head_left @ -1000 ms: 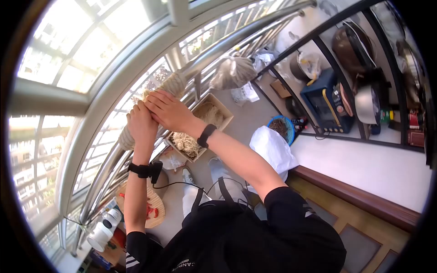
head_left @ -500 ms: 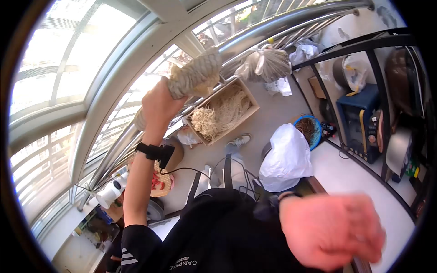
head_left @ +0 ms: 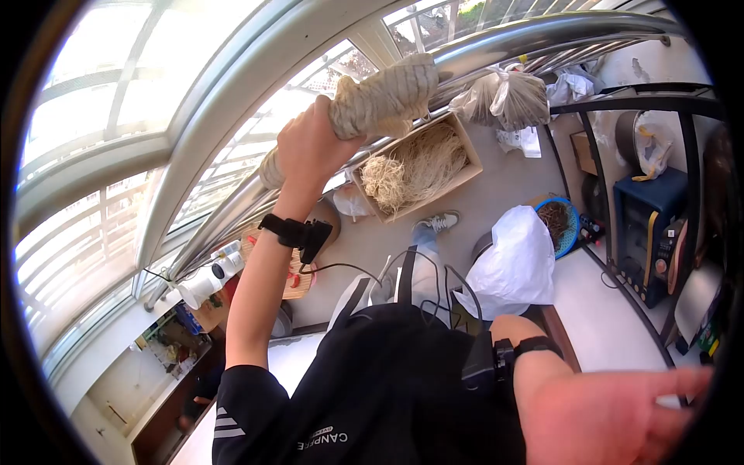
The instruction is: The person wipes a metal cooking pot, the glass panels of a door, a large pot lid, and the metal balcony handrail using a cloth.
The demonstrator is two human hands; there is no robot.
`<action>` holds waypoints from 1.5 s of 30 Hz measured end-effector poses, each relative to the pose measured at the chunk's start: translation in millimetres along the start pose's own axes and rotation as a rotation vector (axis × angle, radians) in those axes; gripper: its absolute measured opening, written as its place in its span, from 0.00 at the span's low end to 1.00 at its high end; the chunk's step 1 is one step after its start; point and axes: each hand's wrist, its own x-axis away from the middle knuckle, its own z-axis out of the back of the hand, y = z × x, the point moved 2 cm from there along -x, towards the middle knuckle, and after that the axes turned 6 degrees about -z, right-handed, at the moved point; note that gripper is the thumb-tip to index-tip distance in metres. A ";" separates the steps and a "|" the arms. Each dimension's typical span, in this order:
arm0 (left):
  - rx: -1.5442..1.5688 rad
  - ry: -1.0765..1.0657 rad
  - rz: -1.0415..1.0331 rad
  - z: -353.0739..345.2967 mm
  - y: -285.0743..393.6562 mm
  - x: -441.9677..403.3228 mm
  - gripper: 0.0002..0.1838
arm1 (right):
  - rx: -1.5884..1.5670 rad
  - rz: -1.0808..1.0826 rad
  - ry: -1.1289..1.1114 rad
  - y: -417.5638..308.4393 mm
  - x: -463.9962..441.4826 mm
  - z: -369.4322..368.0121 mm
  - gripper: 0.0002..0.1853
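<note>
My left hand [head_left: 316, 151] is raised and closed round a pale, ridged cloth wrap [head_left: 384, 97] on the steel handrail [head_left: 542, 40]. Part of the wrap shows below the hand, the rest above it. At the lower right, my right hand [head_left: 601, 418] hangs in the air close to the camera, its fingers apart and nothing in it. The frame's dark edge cuts off some of its fingertips. Both wrists carry black straps with small devices.
Beneath the rail stands a box [head_left: 435, 194] of pale dried strands. Tied plastic bags [head_left: 508, 101] hang by the rail. On the right are a white bag [head_left: 511, 260], a blue basket [head_left: 573, 232], a black-framed rack [head_left: 686, 139] and a dark blue appliance [head_left: 647, 198]. A cable crosses my legs.
The view has shifted, so the surroundings sit further right. My left hand keeps its hold on the wrap. My right hand has moved to the lower right, and its fingers have spread.
</note>
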 end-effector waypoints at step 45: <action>0.969 -0.108 -0.139 -52.8 -101.5 350.1 0.14 | 0.824 -1.153 -1.111 -17.2 421.5 105.2 0.24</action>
